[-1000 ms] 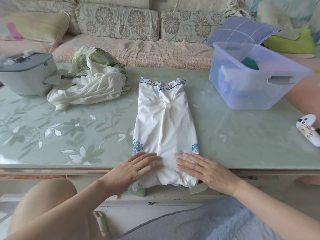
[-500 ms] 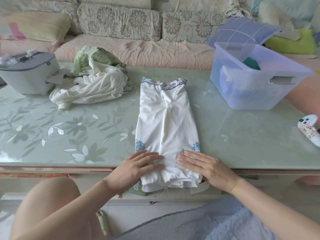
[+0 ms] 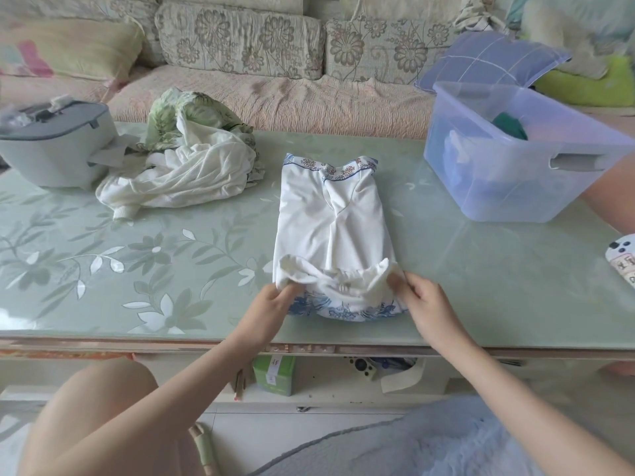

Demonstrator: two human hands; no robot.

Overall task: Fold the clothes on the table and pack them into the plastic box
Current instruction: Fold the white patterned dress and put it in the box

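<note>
A white garment (image 3: 331, 221) with blue floral trim lies folded lengthwise in the middle of the green glass table (image 3: 137, 269). Its near hem is turned up and over, showing the blue pattern underneath. My left hand (image 3: 271, 307) pinches the hem's left corner and my right hand (image 3: 421, 304) pinches its right corner. A translucent plastic box (image 3: 508, 187) stands at the back right of the table, with folded dark and green cloth inside. A crumpled pile of white and green clothes (image 3: 185, 166) sits at the back left.
A grey appliance (image 3: 51, 146) stands at the far left of the table. A white controller (image 3: 623, 266) lies at the right edge. A sofa (image 3: 275, 91) with cushions runs behind the table. A shelf with small items lies under the tabletop.
Both hands went from lying flat on the garment's near end to pinching its hem corners. The hem has been lifted and turned up away from me, exposing the blue pattern.
</note>
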